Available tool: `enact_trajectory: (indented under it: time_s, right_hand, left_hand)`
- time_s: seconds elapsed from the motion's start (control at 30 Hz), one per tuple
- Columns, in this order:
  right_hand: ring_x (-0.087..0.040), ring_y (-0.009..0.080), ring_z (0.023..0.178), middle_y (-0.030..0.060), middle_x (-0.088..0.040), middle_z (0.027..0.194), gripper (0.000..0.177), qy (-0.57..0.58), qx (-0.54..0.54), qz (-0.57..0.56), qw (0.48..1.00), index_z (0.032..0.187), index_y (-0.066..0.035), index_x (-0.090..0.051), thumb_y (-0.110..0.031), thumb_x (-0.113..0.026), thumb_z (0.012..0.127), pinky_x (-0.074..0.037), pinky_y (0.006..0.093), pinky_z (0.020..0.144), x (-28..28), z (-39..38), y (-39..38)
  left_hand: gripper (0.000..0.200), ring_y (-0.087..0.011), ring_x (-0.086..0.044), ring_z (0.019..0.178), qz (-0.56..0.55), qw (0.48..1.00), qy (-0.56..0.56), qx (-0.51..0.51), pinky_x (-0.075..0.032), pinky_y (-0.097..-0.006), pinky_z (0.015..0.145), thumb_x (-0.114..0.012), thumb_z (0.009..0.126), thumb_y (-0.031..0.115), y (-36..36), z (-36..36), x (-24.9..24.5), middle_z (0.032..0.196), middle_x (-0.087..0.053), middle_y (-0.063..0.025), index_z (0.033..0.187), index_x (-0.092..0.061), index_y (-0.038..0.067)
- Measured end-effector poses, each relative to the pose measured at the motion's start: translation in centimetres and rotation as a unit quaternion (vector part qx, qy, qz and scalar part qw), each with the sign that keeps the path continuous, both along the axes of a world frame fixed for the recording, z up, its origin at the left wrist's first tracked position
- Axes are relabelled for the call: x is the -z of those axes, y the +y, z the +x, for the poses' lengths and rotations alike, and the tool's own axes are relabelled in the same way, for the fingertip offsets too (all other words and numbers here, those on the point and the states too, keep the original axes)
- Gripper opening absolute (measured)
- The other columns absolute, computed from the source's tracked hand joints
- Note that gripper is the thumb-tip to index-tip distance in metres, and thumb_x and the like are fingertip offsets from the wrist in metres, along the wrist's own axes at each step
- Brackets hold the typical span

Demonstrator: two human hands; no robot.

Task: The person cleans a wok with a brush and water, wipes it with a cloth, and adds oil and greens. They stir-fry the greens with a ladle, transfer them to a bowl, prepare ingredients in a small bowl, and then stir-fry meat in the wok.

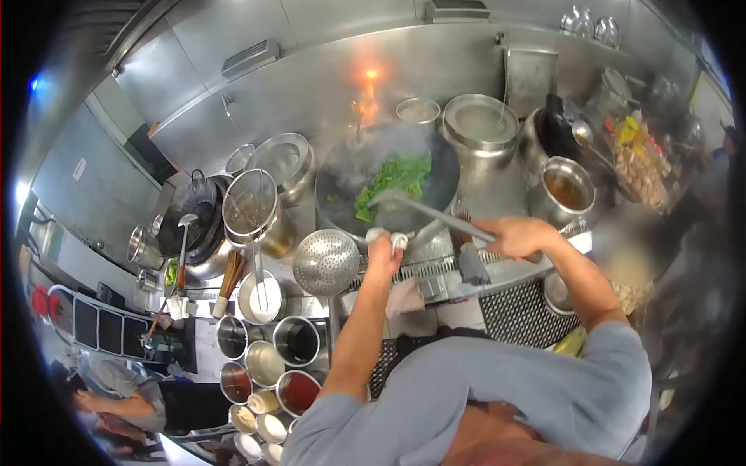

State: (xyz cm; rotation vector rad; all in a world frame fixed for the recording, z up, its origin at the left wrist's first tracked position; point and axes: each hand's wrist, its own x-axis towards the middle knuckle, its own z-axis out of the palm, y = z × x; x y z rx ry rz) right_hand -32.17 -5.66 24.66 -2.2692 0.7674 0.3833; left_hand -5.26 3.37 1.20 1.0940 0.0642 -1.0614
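My left hand (381, 256) is closed over a white cloth (399, 241) at the near rim of a large wok (338, 175); the rim or handle under the cloth is hidden. Chopped leafy greens (402, 177) lie in the steaming wok. My right hand (522, 238) grips the long handle of a metal ladle (439, 214). Its head, smeared by motion, reaches into the wok at the near side of the greens. A perforated strainer (326, 262) sits left of my left hand.
Flame glow (368, 85) shows behind the wok. Left stand a wire strainer (250, 202) over a pot, a bamboo brush (229, 283) and several seasoning tins (298, 342). To the right are a lidded pot (481, 123) and a pot of brown liquid (561, 190). Another person (124, 392) is at lower left.
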Motion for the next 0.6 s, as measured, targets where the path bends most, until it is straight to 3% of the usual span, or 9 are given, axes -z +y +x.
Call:
enact_trajectory:
  time_s: [0.1, 0.13, 0.2, 0.33, 0.37, 0.43, 0.47, 0.57, 0.6]
  right_hand:
    - [-0.06, 0.0261, 0.051, 0.0174, -0.063, 0.075, 0.048, 0.006, -0.056, 0.034, 0.998, 0.129, -0.005, -0.043, -0.017, -0.051, 0.083, -0.049, 0.0378, 0.049, -0.3, 0.5, -1.3]
    - [-0.059, 0.0264, 0.051, 0.018, -0.063, 0.076, 0.051, 0.011, -0.039, 0.008, 0.999, 0.133, -0.006, -0.04, -0.015, -0.05, 0.083, -0.049, 0.038, 0.049, 0.8, 1.8, -1.6]
    - [-0.06, 0.0281, 0.052, 0.0195, -0.064, 0.075, 0.056, 0.018, 0.008, -0.005, 1.0, 0.137, -0.006, -0.036, -0.01, -0.045, 0.082, -0.05, 0.0394, 0.051, 3.1, 4.2, -1.2]
    - [-0.061, 0.0305, 0.053, 0.0206, -0.062, 0.069, 0.049, -0.065, 0.009, -0.131, 0.989, 0.128, -0.003, -0.042, -0.01, -0.044, 0.08, -0.05, 0.0417, 0.053, 9.3, 3.9, -1.1]
    - [-0.061, 0.0305, 0.053, 0.0206, -0.062, 0.069, 0.049, -0.07, 0.008, -0.137, 0.988, 0.128, -0.003, -0.042, -0.01, -0.044, 0.08, -0.05, 0.0417, 0.053, 7.0, 3.6, -1.6]
    - [-0.062, 0.0266, 0.056, 0.0231, -0.065, 0.084, 0.065, 0.057, -0.067, -0.017, 0.996, 0.144, -0.005, -0.022, -0.014, -0.047, 0.085, -0.052, 0.0388, 0.056, 0.9, 2.4, -1.1]
    - [-0.062, 0.0285, 0.057, 0.0219, -0.065, 0.086, 0.064, 0.08, -0.049, 0.015, 0.995, 0.144, -0.003, -0.023, -0.014, -0.045, 0.085, -0.052, 0.0395, 0.058, 0.6, 2.8, -1.4]
    - [-0.062, 0.029, 0.055, 0.0206, -0.065, 0.083, 0.065, -0.023, -0.02, -0.055, 0.998, 0.144, -0.003, -0.022, -0.013, -0.045, 0.084, -0.051, 0.04, 0.055, 8.8, 6.1, -4.2]
    - [-0.059, 0.0277, 0.049, 0.0202, -0.063, 0.077, 0.067, -0.045, 0.029, -0.1, 0.994, 0.145, -0.002, -0.021, -0.012, -0.045, 0.083, -0.05, 0.0398, 0.052, 10.5, 7.0, -3.6]
  left_hand:
    - [0.011, -0.0147, -0.057, 0.063, 0.033, 0.999, 0.02, -0.014, -0.042, -0.0227, 0.041, -0.048, 0.091, 0.018, 1.4, -2.7, -7.4, 0.08, -0.057, -0.006, 0.091, -0.053, 0.009]
    - [0.006, -0.0149, -0.056, 0.06, 0.025, 0.997, 0.04, -0.058, -0.039, -0.0263, 0.04, -0.051, 0.087, 0.014, 0.6, -2.1, -6.5, 0.076, -0.056, -0.0047, 0.089, -0.052, 0.009]
    - [0.009, -0.0165, -0.058, 0.066, -0.016, 1.0, -0.01, -0.008, -0.042, -0.028, 0.043, -0.05, 0.086, 0.011, -0.3, -0.4, 0.0, 0.076, -0.055, -0.0059, 0.094, -0.05, 0.009]
    - [0.021, -0.0203, -0.06, 0.07, 0.047, 0.998, -0.044, -0.023, -0.051, -0.0345, 0.051, -0.043, 0.085, 0.002, 4.3, -6.2, -0.5, 0.093, -0.056, -0.0094, 0.104, -0.048, 0.008]
    - [0.021, -0.0203, -0.06, 0.07, 0.04, 0.998, -0.049, -0.024, -0.051, -0.0345, 0.051, -0.043, 0.085, 0.002, 4.0, -5.7, -1.6, 0.093, -0.056, -0.0094, 0.104, -0.048, 0.008]
    - [0.023, -0.0226, -0.062, 0.083, 0.015, 1.0, -0.007, -0.001, -0.055, -0.0396, 0.065, -0.051, 0.089, 0.014, 5.2, -5.7, -3.7, 0.094, -0.059, -0.0085, 0.112, -0.049, 0.012]
    - [0.015, -0.0221, -0.063, 0.085, 0.035, 0.999, 0.02, -0.01, -0.053, -0.0347, 0.061, -0.05, 0.089, 0.013, 4.1, -4.8, -6.6, 0.095, -0.061, -0.0087, 0.103, -0.054, 0.01]
    - [0.016, -0.0178, -0.06, 0.08, 0.015, 0.979, -0.166, 0.115, -0.048, -0.0315, 0.058, -0.051, 0.088, 0.015, -0.2, 0.9, 1.6, 0.09, -0.059, -0.0071, 0.1, -0.057, 0.006]
    - [0.017, -0.0186, -0.06, 0.082, 0.017, 0.994, -0.098, 0.053, -0.048, -0.0316, 0.058, -0.051, 0.087, 0.014, 0.2, -0.6, 1.3, 0.091, -0.059, -0.0061, 0.102, -0.056, 0.007]
